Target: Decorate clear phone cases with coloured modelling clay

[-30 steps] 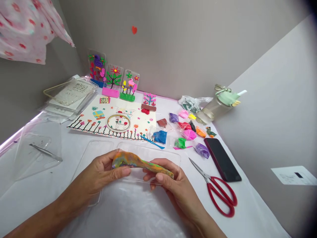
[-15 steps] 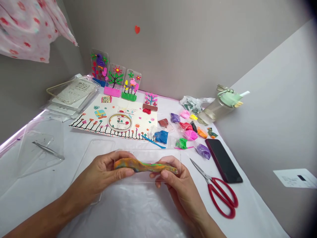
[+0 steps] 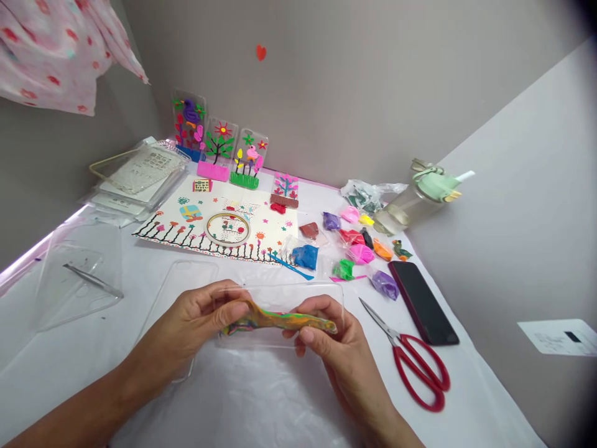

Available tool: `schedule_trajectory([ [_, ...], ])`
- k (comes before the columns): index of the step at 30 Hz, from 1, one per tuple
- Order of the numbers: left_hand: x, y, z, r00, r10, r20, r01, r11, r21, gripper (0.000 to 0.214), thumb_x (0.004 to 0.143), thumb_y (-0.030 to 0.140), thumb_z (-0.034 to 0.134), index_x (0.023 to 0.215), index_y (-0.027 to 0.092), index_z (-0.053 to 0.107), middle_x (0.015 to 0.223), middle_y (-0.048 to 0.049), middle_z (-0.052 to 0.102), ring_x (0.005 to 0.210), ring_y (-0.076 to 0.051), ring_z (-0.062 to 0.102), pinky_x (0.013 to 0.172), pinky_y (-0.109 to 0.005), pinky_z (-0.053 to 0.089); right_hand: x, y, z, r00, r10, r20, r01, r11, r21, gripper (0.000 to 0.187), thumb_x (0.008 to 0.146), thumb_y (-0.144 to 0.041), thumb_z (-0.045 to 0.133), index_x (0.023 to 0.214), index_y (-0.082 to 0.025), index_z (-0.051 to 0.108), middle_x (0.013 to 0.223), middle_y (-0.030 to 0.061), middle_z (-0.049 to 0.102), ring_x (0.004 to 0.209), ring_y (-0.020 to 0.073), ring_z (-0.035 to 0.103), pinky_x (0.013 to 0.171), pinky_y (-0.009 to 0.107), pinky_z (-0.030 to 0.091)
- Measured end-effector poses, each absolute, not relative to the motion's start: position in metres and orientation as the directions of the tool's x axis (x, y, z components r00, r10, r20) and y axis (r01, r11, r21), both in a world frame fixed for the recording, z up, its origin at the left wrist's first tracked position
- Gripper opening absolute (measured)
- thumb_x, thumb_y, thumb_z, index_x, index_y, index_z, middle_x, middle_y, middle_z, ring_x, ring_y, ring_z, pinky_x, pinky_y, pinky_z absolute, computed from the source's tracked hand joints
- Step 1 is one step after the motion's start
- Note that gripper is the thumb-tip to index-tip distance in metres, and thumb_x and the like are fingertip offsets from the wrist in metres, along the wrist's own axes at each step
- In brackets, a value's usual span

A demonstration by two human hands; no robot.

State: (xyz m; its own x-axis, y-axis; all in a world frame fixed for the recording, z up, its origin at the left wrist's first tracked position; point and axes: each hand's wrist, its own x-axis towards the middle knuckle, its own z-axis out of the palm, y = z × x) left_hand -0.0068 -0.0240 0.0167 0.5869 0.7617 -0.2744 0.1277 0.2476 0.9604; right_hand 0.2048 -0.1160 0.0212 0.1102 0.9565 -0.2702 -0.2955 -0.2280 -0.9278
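A strip of mixed-colour modelling clay (image 3: 280, 320), mostly orange-brown with green and pink streaks, stretches between my two hands. My left hand (image 3: 205, 317) grips its thicker left end, thumb on top. The thinner right end lies in my right hand (image 3: 331, 339), pinched between thumb and fingers. Behind the clay, a clear phone case (image 3: 280, 291) shows around my fingers; which hand bears it I cannot tell. Another clear phone case (image 3: 189, 269) lies on the white table cover, partly under my left forearm.
Red-handled scissors (image 3: 420, 367) and a black phone (image 3: 422, 302) lie to the right, near a bottle (image 3: 415, 199). Bagged clay pieces (image 3: 305, 256) spread beyond my hands. Decorated cases (image 3: 219, 149) lean on the wall behind a drawn sheet (image 3: 186, 233). Tweezers (image 3: 93, 280) rest at left.
My left hand has turned and its thumb has moved up over the clay. The strip's left part has twisted, showing green and pink streaks. My right hand stays nearly in place.
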Motion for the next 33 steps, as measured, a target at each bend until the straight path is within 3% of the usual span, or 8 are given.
schedule_trajectory([
  [3, -0.007, -0.024, 0.015, 0.612, 0.724, -0.320, 0.109, 0.324, 0.940, 0.027, 0.079, 0.049, 0.078, 0.088, 0.025, 0.069, 0.085, 0.0022, 0.065, 0.080, -0.017, 0.056, 0.070, -0.024, 0.044, 0.205, -0.116, 0.022, 0.116, 0.956, -0.271, -0.315, -0.223, -0.923, 0.028, 0.075, -0.035, 0.086, 0.093, -0.020, 0.070, 0.079, 0.0029, 0.074, 0.068, 0.0139, 0.062, 0.060, 0.023, 0.046],
  [8, -0.010, -0.025, 0.018, 0.539, 0.790, -0.291, 0.210, 0.208, 0.955, 0.033, 0.085, 0.053, 0.069, 0.075, 0.022, 0.067, 0.070, 0.0022, 0.056, 0.069, -0.016, 0.049, 0.063, -0.024, 0.038, 0.204, -0.115, 0.019, 0.095, 0.959, -0.267, -0.429, -0.202, -0.880, 0.032, 0.073, -0.039, 0.087, 0.094, -0.020, 0.072, 0.077, 0.0030, 0.073, 0.066, 0.0134, 0.061, 0.061, 0.023, 0.046],
  [13, -0.007, -0.025, 0.019, 0.409, 0.872, -0.268, 0.216, 0.193, 0.957, 0.031, 0.086, 0.052, 0.067, 0.079, 0.022, 0.068, 0.074, 0.0013, 0.058, 0.074, -0.017, 0.051, 0.067, -0.025, 0.041, 0.196, -0.114, 0.013, 0.119, 0.944, -0.308, -0.627, -0.169, -0.760, 0.038, 0.074, -0.042, 0.087, 0.105, -0.023, 0.076, 0.098, 0.0060, 0.075, 0.094, 0.0200, 0.069, 0.079, 0.027, 0.054],
  [19, 0.000, -0.028, 0.008, 0.642, 0.705, -0.302, 0.056, 0.349, 0.935, 0.033, 0.080, 0.050, 0.078, 0.097, 0.024, 0.068, 0.092, 0.0007, 0.066, 0.087, -0.019, 0.059, 0.075, -0.026, 0.047, 0.192, -0.114, 0.013, 0.065, 0.940, -0.336, -0.578, -0.239, -0.780, 0.024, 0.087, -0.037, 0.077, 0.103, -0.020, 0.079, 0.097, 0.0067, 0.077, 0.084, 0.0153, 0.069, 0.069, 0.022, 0.053],
  [22, -0.002, -0.029, 0.008, 0.629, 0.702, -0.333, 0.067, 0.379, 0.923, 0.029, 0.083, 0.047, 0.076, 0.095, 0.023, 0.068, 0.091, 0.0001, 0.065, 0.085, -0.018, 0.058, 0.074, -0.026, 0.046, 0.194, -0.114, 0.015, 0.084, 0.945, -0.316, -0.580, -0.211, -0.787, 0.024, 0.087, -0.035, 0.077, 0.106, -0.021, 0.079, 0.103, 0.0067, 0.077, 0.086, 0.0156, 0.070, 0.068, 0.021, 0.054],
  [28, -0.007, -0.029, 0.013, 0.572, 0.784, -0.240, 0.138, 0.196, 0.971, 0.029, 0.087, 0.049, 0.069, 0.077, 0.021, 0.069, 0.074, 0.0022, 0.050, 0.072, -0.015, 0.048, 0.066, -0.024, 0.040, 0.191, -0.115, 0.015, 0.043, 0.951, -0.307, -0.600, -0.222, -0.769, 0.033, 0.081, -0.037, 0.082, 0.111, -0.023, 0.077, 0.101, 0.0075, 0.077, 0.095, 0.0198, 0.071, 0.072, 0.025, 0.057],
  [33, -0.007, -0.024, 0.011, 0.633, 0.707, -0.316, 0.116, 0.316, 0.942, 0.026, 0.086, 0.049, 0.072, 0.088, 0.023, 0.075, 0.088, 0.0001, 0.063, 0.084, -0.018, 0.057, 0.073, -0.024, 0.045, 0.191, -0.115, 0.014, 0.051, 0.950, -0.308, -0.622, -0.211, -0.754, 0.028, 0.087, -0.039, 0.076, 0.110, -0.022, 0.077, 0.100, 0.0080, 0.078, 0.092, 0.0180, 0.072, 0.070, 0.023, 0.057],
])
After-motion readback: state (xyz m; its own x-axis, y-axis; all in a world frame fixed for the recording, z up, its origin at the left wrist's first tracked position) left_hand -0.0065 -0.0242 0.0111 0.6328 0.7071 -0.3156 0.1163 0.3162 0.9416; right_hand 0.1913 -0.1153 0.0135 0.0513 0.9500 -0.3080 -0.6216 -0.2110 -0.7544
